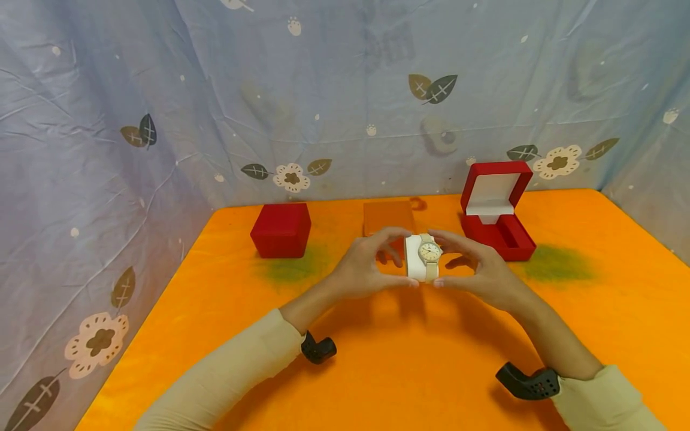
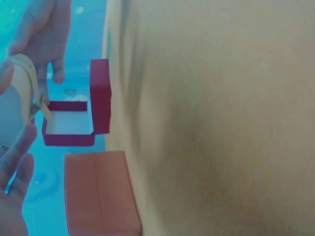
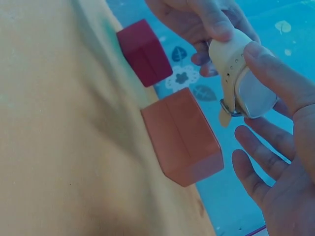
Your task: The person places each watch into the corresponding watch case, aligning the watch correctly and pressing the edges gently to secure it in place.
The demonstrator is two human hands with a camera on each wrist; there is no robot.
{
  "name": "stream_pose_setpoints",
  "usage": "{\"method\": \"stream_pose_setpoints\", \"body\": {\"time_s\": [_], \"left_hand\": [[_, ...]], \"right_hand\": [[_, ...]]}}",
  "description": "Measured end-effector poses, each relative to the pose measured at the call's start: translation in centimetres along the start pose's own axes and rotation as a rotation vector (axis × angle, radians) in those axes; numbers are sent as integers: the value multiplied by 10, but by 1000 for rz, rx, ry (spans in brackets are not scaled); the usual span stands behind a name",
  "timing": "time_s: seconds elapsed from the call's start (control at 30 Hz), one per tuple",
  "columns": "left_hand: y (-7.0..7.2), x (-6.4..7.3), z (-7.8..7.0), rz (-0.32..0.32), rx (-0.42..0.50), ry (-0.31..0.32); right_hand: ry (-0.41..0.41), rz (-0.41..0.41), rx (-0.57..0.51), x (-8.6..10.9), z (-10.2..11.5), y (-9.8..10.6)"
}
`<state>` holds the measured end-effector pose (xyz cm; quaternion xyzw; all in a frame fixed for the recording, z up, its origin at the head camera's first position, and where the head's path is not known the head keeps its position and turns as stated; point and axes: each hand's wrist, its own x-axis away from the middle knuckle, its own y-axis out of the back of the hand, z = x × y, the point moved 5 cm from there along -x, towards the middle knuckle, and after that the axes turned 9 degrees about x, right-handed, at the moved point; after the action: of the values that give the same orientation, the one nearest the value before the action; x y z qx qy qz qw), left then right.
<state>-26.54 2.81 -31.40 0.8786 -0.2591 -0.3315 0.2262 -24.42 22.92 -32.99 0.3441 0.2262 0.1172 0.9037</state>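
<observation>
A wristwatch (image 1: pixel 429 251) with a cream strap and a round pale dial is wrapped around a white cushion (image 1: pixel 412 263), held up above the orange cloth. My left hand (image 1: pixel 362 267) pinches the cushion's left end between thumb and fingers. On the opposite end, my right hand (image 1: pixel 487 272) grips with its thumb and forefinger, the other fingers loosely bent below. The strap's buckle (image 3: pixel 230 109) shows on the underside in the right wrist view. An open red box (image 1: pixel 500 230) with a white lining stands beyond the right hand.
A closed red box (image 1: pixel 281 232) sits at the back left. Behind the hands is an orange box (image 1: pixel 388 216), partly covered by them. The orange cloth (image 1: pixel 377 371) covers the table, and a patterned curtain (image 1: pixel 345 96) hangs along its back and sides.
</observation>
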Motion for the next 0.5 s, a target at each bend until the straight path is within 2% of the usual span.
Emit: {"method": "stream_pose_setpoints", "body": {"time_s": [0.2, 0.5], "left_hand": [[-3, -1, -2, 19, -5, 1], [-5, -2, -5, 32, -42, -37]], "right_hand": [[0, 7, 2, 2, 3, 1], [15, 21, 1, 2, 7, 2]]}}
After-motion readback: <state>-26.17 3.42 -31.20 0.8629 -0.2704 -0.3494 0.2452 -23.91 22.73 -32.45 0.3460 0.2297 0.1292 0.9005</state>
